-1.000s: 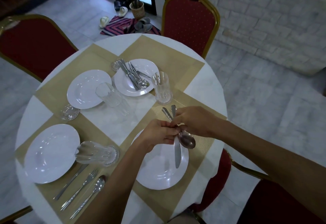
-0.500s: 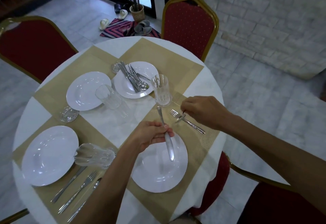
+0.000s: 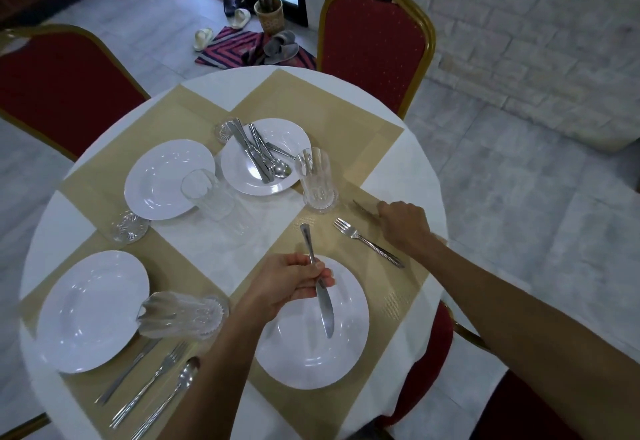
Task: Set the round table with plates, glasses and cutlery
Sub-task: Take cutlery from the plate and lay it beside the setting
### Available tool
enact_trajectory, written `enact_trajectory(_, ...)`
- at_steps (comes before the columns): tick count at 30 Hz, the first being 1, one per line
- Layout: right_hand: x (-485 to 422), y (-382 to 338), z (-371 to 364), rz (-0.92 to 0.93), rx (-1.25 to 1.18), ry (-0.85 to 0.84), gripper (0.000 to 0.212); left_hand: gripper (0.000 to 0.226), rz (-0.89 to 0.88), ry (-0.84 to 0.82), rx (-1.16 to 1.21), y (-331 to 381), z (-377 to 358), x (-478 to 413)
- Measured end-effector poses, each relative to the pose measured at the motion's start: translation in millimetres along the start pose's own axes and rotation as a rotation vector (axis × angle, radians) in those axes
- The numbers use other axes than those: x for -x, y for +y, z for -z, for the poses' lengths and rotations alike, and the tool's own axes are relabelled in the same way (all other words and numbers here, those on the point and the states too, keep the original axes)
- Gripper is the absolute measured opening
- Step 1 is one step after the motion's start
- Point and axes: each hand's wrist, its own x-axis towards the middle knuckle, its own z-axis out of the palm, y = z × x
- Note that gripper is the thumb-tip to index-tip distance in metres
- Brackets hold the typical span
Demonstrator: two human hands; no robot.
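Observation:
My left hand (image 3: 291, 283) grips a table knife (image 3: 325, 315) by its middle, blade pointing toward me over the white plate (image 3: 311, 367) on the near gold placemat. A fork (image 3: 367, 242) lies on that mat, right of the plate. Farther right, my right hand (image 3: 405, 225) rests on the mat, closed over a spoon (image 3: 362, 209); only its handle tip shows. An upright glass (image 3: 317, 180) stands at the mat's far corner. The far plate (image 3: 294, 141) carries a pile of spare cutlery (image 3: 259, 159).
The left setting has a plate (image 3: 86, 311), a glass on its side (image 3: 180, 315), and a knife, fork and spoon (image 3: 152, 384) laid out. Another plate (image 3: 162, 176) and glass (image 3: 204, 193) sit beyond it. Red chairs (image 3: 374, 34) ring the round table (image 3: 405, 169).
My hands separated. The right hand laid the fork on the mat and slid farther right with the spoon. The left hand keeps the knife over the near plate.

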Motion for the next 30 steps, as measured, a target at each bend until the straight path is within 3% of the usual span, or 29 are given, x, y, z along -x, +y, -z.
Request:
enact_trajectory(16,-3.5,2.9,-11.7,-0.132,-0.274,0.024,0.020,0.020,-0.031,0.036,0.092,7.6,-28.7,-22.9)
enact_trajectory(30,42.1,-10.9,-25.4,-0.081,-0.353,0.030,0.019,0.018,-0.070,0.034,0.092,3.3,-34.0,-34.7)
